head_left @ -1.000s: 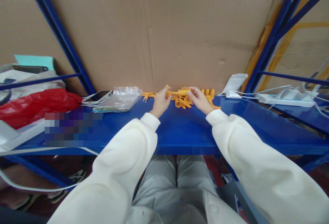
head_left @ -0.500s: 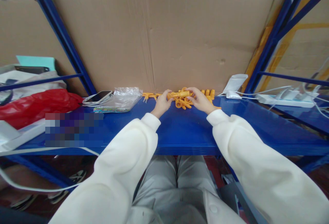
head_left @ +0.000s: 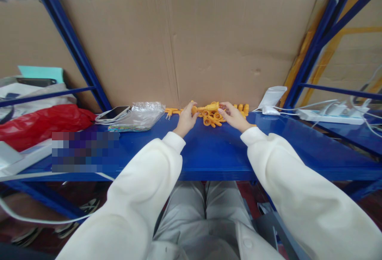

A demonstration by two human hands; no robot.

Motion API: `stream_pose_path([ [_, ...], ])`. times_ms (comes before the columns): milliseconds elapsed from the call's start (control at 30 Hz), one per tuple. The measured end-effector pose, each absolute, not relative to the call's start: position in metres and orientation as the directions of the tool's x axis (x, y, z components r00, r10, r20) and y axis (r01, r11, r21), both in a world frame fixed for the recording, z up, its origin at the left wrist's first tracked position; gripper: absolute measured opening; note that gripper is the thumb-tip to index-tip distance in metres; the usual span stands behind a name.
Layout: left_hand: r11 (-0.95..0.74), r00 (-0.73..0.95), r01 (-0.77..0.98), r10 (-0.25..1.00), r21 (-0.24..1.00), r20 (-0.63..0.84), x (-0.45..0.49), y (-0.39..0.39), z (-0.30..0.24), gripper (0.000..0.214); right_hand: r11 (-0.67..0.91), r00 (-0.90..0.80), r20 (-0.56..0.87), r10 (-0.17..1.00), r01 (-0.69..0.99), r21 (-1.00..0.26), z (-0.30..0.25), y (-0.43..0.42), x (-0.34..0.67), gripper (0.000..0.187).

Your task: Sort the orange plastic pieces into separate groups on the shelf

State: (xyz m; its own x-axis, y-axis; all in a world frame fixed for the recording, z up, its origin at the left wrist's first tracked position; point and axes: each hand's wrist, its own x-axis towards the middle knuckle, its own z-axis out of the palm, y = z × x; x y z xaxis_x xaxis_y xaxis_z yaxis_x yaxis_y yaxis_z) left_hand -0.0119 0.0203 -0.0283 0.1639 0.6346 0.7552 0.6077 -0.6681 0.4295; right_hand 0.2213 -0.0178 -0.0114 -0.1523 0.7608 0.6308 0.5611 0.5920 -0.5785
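Note:
Over a pile of orange-yellow plastic parts (head_left: 213, 122) at the back of the blue shelf, a ribbed orange-yellow plastic piece (head_left: 209, 108) lies level between my hands. My left hand (head_left: 185, 120) pinches its narrow left end between thumb and fingers. At the wider right end is my right hand (head_left: 234, 117), thumb and fingers curled against the piece. Some parts under the hands are hidden. More orange-yellow pieces (head_left: 171, 111) with small metal chains lie left of my left hand, and several upright rounded ones (head_left: 243, 108) stand behind my right hand.
A clear plastic bag (head_left: 140, 117) and a phone (head_left: 117, 112) with a white cable lie left on the blue shelf (head_left: 215, 152). A red bag (head_left: 44, 121) is farther left. White packets (head_left: 272, 99) and a power strip (head_left: 331, 116) are right. Cardboard (head_left: 191, 49) walls the back.
Both hands stay around the same plastic piece. It has turned slightly, its wider right end now showing more, and my right fingers have shifted a little to the right.

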Motion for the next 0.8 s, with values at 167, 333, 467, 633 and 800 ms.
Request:
stream_pose_path([
  [167,-0.670,0.171,0.628,0.614,0.395,0.770,-0.011,0.019,-0.027,0.042,0.580,-0.130,0.613,0.779,0.519,-0.628,-0.011,-0.021,0.218,0.036],
  [333,-0.689,0.197,0.623,0.597,0.371,0.777,-0.010,0.019,-0.027,0.044,0.580,-0.118,0.621,0.774,0.525,-0.623,-0.011,-0.024,0.216,0.037],
  [467,-0.688,0.200,0.623,0.599,0.371,0.775,-0.009,0.017,-0.026,0.045,0.591,-0.122,0.626,0.770,0.507,-0.628,-0.011,-0.023,0.216,0.041],
  [633,-0.697,0.197,0.612,0.593,0.375,0.781,-0.009,0.016,-0.026,0.045,0.624,-0.159,0.635,0.756,0.464,-0.628,-0.014,-0.018,0.217,0.040],
  [800,-0.691,0.189,0.623,0.588,0.366,0.787,-0.010,0.018,-0.027,0.045,0.625,-0.173,0.640,0.749,0.505,-0.595,-0.019,-0.010,0.220,0.029],
])
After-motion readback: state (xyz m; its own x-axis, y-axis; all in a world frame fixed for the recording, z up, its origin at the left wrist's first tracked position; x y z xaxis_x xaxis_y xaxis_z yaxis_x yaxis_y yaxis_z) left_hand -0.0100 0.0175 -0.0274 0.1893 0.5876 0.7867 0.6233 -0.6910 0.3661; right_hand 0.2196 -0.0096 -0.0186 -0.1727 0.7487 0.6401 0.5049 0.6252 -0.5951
